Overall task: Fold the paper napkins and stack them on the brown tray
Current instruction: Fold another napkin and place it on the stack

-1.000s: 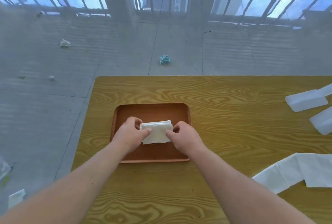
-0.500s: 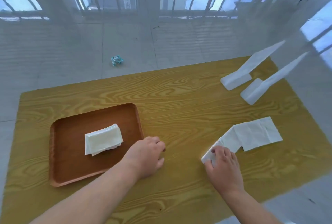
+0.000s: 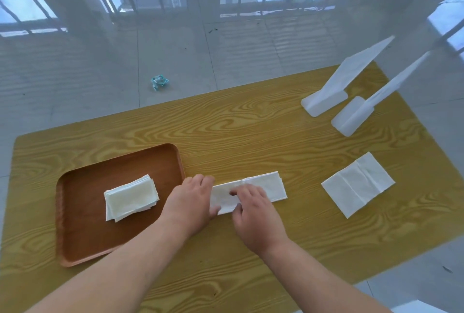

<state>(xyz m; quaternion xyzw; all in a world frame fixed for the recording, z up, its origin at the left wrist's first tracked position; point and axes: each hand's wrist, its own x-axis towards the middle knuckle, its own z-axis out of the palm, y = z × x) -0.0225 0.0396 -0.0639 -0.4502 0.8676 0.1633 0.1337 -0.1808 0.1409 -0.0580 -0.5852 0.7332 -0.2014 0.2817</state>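
Both hands, the left hand (image 3: 194,199) and right hand (image 3: 253,208), press flat with loose fingers on the long napkin (image 3: 266,185) on the table (image 3: 251,131) beside the brown tray (image 3: 82,237), and the thin paper might slide and fold crooked.

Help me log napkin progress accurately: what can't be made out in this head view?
- Left end of the long napkin: covered by the left hand and right hand.
- Number of sheets in the folded stack on the brown tray: edges too fine to count.
- Crumpled blue scrap on the floor: too small to identify.
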